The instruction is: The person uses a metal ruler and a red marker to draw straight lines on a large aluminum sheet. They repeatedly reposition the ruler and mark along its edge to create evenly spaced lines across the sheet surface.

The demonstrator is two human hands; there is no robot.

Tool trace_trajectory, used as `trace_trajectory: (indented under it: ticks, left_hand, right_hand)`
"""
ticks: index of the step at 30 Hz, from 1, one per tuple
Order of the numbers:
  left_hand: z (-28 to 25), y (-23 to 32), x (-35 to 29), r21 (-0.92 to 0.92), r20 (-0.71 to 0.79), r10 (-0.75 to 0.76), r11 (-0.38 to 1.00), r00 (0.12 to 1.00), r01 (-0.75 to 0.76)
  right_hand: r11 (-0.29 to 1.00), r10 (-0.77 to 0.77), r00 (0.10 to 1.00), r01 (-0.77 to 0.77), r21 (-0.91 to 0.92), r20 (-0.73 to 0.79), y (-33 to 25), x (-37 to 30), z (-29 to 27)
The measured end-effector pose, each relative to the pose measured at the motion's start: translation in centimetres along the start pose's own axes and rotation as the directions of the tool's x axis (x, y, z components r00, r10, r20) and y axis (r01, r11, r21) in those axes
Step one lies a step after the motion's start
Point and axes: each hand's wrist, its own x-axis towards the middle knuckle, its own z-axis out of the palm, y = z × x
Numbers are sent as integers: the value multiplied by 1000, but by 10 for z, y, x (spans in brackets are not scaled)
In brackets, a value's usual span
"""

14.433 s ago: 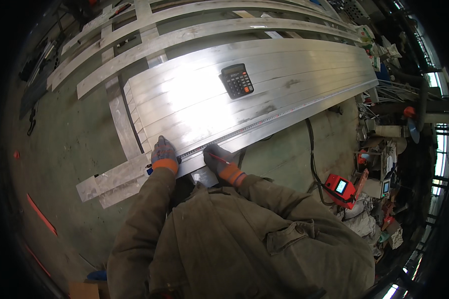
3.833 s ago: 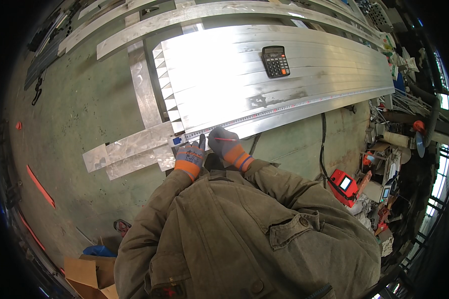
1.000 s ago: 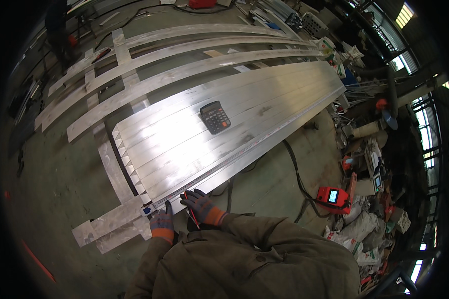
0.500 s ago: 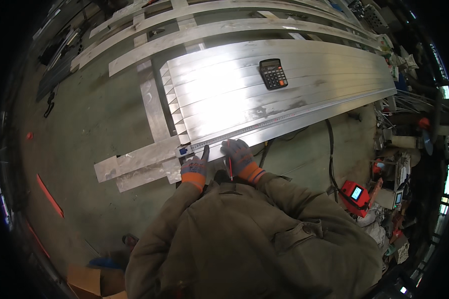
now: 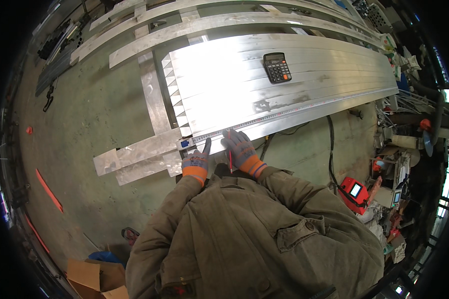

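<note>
Long silver metal profiles (image 5: 219, 74) lie side by side with zigzag open ends at the left. Along their near side runs an extended tape-measure blade (image 5: 279, 115), its case (image 5: 185, 143) with a blue patch at the left end. My left hand (image 5: 196, 162), in a grey and orange glove, rests at the near edge beside the case, one finger stretched out toward the blade. Right of it, my right hand (image 5: 240, 149) in a matching glove is closed round a thin red pencil (image 5: 230, 162). Its fingertips are by the blade's near edge.
A black calculator (image 5: 277, 68) sits on the profiles. Metal bars (image 5: 154, 97) form a frame beneath and beyond. Black cable (image 5: 331, 144) hangs at the right near a red machine with a screen (image 5: 354, 194). An open cardboard box (image 5: 85, 274) stands lower left; clutter lines the right.
The view has shifted slightly, so the profiles and calculator sit a little higher in the picture. Both hands keep nearly the same places and poses at the near edge.
</note>
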Motion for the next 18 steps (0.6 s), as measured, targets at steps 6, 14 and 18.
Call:
trace_trajectory:
  ticks: [6, 14, 18]
  left_hand:
    - [-5, 1, -2, 12, 26, 2, 1000, 1000, -2]
    - [-5, 2, -5, 15, 56, -3, 1000, 998, 2]
    - [1, 1, -4, 23, 21, -10, 1000, 1000, 9]
  right_hand:
    - [1000, 25, 999, -25, 4, 20, 1, -1, 2]
    - [999, 35, 998, -34, -25, 54, 1, 0, 2]
    - [999, 43, 997, -42, -18, 70, 0, 1, 1]
